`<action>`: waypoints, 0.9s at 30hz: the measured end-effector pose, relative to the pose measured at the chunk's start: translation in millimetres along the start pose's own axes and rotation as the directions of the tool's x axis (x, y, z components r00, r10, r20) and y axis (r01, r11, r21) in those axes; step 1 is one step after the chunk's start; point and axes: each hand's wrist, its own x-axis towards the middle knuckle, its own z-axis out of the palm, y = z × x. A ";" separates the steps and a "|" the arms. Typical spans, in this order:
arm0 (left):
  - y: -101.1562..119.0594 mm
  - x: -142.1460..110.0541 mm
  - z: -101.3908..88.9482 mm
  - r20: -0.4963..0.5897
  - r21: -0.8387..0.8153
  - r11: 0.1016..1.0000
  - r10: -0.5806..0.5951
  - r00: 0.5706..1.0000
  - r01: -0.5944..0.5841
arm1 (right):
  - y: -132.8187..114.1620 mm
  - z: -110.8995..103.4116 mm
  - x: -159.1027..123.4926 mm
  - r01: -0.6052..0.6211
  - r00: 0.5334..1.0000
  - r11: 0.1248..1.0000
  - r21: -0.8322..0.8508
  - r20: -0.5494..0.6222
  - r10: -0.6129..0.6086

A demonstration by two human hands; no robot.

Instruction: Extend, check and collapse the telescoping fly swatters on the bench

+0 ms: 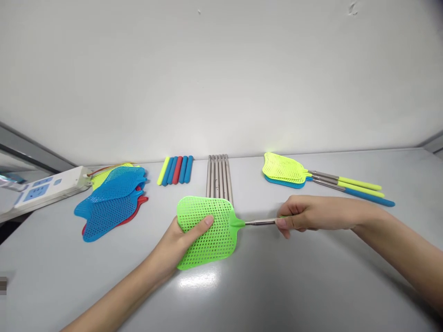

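Note:
A green fly swatter [216, 242] is held level above the grey table by both hands. My left hand [185, 242] grips its perforated head from the left side, thumb on top and the other fingers hidden beneath. My right hand [301, 216] is closed around the far end of the thin metal shaft [261, 222], where a bit of green shows at the fingers. Most of the handle is hidden by that hand. Just behind the green head lies a row of metal rods [218, 177], their near ends partly covered by it.
Loose blue swatter heads [112, 214], with yellow and red ones beneath, lie at left beside a white power strip [51, 189]. Several coloured handle sleeves [176, 170] lie near the wall. Swatters with yellow heads [284, 167] and handles, plus a blue one, are stacked at right.

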 end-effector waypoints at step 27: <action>21.7 -42.4 -87.6 -0.346 0.835 0.548 0.597 0.723 -0.053 | 14.9 15.7 32.9 -0.014 0.971 0.968 0.252 0.234 -0.047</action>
